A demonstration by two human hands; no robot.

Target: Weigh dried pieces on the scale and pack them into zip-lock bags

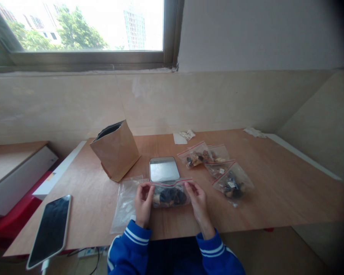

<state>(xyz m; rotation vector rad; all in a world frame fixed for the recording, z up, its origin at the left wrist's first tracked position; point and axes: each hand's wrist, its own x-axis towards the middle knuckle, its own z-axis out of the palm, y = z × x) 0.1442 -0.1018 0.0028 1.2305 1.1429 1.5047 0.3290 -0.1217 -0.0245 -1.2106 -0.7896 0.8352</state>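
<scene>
- The wooden table point(275, 191) runs along a tiled wall under a window; every place below is given from the small scale point(164, 168) near its middle.
- A brown paper bag point(116, 150) stands open-topped, tilted, just left of the scale.
- A dark phone point(50, 229) lies face up well left of the scale, at the table's near edge.
- A stack of empty clear bags point(125, 204) lies flat to the near left of the scale.
- Three filled zip bags point(215, 168) lie right of the scale, overlapping one another.
- The held zip bag point(169, 195), with dark and pale pieces inside, stands on the table just in front of the scale, its red-striped top edge upward.
- The left hand point(143, 204) pinches the bag's left top corner, fingers closed on it.
- The right hand point(197, 202) pinches the right top corner likewise.
- Crumpled paper point(187, 134) lies behind the scale, near the wall.
</scene>
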